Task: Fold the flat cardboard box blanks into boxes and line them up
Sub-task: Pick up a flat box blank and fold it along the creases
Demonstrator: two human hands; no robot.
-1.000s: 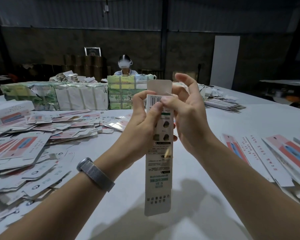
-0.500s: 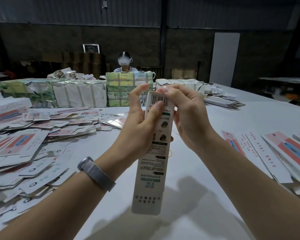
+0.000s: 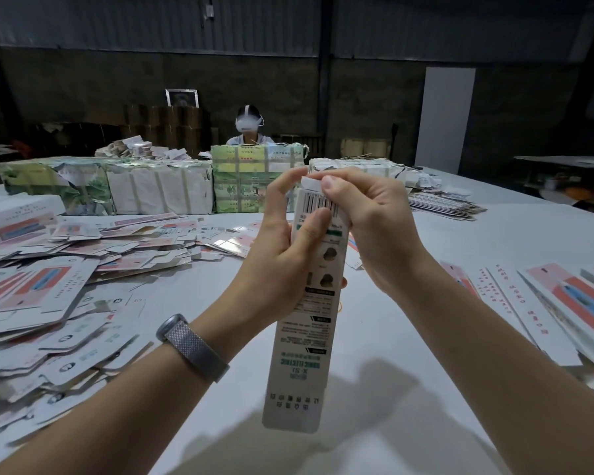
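White card fills both hands: the left hand [image 3: 282, 255] wraps the upper part of the box [image 3: 309, 313], thumb laid across its printed face just under the barcode, fingers curled round behind. The right hand [image 3: 367, 221] pinches the top end, thumb tip pressing on the end flap [image 3: 311, 182], the other fingers bent over the far side. So both hands are grasping the one box, held upright in the air above the table [image 3: 426, 337], its lower end hanging free between the forearms.

By my reading the step in hand is closing the top end: the flap looks bent over and partly down, though whether its tongue has gone into the slot I cannot tell, since the fingers hide it. The next move would call for a firm push from the right thumb while the left keeps the tube square, so the walls do not buckle. After that the lower end wants checking; from here it looks open or only loosely shut, but that is uncertain.

The box is long, narrow and thin-walled, white with dark print, green lettering low down and two dark round marks midway. It should crease easily.

Flat blanks [image 3: 48, 289] lie heaped on the table at the left; more long pieces [image 3: 570, 303] lie side by side at the right.
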